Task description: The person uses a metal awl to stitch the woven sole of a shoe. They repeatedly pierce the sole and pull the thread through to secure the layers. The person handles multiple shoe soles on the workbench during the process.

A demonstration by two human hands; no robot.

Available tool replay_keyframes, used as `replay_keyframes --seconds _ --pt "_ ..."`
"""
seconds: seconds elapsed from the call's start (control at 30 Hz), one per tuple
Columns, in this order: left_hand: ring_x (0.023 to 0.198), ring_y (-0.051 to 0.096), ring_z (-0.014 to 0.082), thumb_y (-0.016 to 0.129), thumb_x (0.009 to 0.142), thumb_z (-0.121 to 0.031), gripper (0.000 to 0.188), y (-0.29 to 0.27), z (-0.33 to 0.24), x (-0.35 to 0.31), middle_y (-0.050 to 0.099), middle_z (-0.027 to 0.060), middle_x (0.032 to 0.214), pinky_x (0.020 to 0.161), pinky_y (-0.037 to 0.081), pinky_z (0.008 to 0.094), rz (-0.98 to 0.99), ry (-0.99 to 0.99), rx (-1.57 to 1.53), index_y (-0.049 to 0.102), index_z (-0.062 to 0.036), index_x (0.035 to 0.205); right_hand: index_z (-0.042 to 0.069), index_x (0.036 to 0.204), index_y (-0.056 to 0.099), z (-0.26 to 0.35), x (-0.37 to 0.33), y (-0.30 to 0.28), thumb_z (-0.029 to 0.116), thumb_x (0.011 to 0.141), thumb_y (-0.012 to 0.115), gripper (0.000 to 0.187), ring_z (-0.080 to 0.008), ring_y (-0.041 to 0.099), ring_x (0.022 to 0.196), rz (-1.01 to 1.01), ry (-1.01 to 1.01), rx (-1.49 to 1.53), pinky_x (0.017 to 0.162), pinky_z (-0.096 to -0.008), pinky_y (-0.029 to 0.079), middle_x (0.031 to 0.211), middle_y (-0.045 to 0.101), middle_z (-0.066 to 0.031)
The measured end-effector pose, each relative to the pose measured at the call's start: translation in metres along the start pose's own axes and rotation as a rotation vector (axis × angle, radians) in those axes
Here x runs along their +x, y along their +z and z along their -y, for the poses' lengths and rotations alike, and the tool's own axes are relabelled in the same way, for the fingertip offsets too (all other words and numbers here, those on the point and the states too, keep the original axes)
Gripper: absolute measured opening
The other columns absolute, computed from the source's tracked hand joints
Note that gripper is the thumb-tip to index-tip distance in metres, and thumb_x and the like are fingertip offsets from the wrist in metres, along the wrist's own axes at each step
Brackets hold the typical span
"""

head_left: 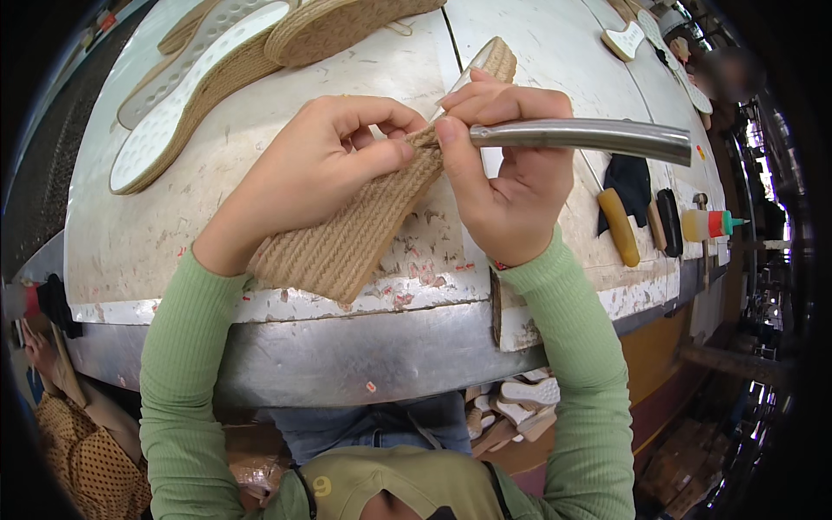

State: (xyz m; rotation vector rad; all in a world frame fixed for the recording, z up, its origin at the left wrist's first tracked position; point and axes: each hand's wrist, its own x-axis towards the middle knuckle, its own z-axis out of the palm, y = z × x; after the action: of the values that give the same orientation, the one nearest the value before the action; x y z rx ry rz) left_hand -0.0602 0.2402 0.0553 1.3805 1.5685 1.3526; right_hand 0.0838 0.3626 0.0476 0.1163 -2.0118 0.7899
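A wedge shoe sole (342, 230) covered in tan braided rope lies at an angle on the worktable in front of me, its wide heel end toward me. My left hand (316, 160) is closed over the far part of the sole, thumb and fingers pinching at the rope edge. In my right hand (511, 186) is a tool with a curved silver metal handle (598, 137), sticking out to the right. The tool's thin end meets the braid right beside my left fingertips; its exact tip is hard to make out. My right fingers also rest against the sole.
More rope-wrapped soles with white tops (165, 143) lie at the far left. To the right are a yellow-handled tool (619, 230), a black cloth (624, 182) and a glue-type bottle with green tip (706, 225). Loose soles (520, 403) sit below the metal table edge (373, 360).
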Motion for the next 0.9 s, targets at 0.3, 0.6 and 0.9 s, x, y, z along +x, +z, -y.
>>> replay_keyframes --seconds 0.3,0.6,0.9 --pt "0.063 0.048 0.0044 0.058 0.084 -0.017 0.025 0.000 -0.005 0.002 0.060 -0.0005 0.073 0.059 0.041 0.0214 -0.013 -0.039 0.026 0.067 0.0016 0.099 0.001 0.103 0.047 -0.009 0.005 -0.013 -0.002 0.082 0.068 0.030 -0.0171 0.060 0.095 -0.059 0.139 0.219 0.093 -0.0363 0.044 0.086 0.061 -0.0048" --pt "0.063 0.047 0.0035 0.057 0.083 -0.016 0.025 0.000 -0.003 0.000 0.058 -0.0009 0.072 0.057 0.039 0.0210 -0.010 -0.026 0.018 0.067 0.0011 0.099 0.003 0.100 0.051 -0.011 0.003 -0.012 0.003 0.082 0.070 0.027 -0.0197 0.061 0.101 0.007 0.061 0.057 0.110 -0.0493 0.026 0.087 0.061 -0.0032" --pt "0.060 0.039 0.0030 0.069 0.075 -0.022 0.033 -0.003 -0.006 -0.002 0.051 -0.0042 0.072 0.054 0.034 0.0205 0.023 0.032 0.093 0.067 -0.0005 0.101 0.003 0.105 0.045 -0.003 -0.002 0.004 -0.001 0.082 0.067 0.032 -0.0210 0.062 0.096 -0.067 -0.032 -0.122 0.108 -0.0502 0.030 0.090 0.060 -0.0056"
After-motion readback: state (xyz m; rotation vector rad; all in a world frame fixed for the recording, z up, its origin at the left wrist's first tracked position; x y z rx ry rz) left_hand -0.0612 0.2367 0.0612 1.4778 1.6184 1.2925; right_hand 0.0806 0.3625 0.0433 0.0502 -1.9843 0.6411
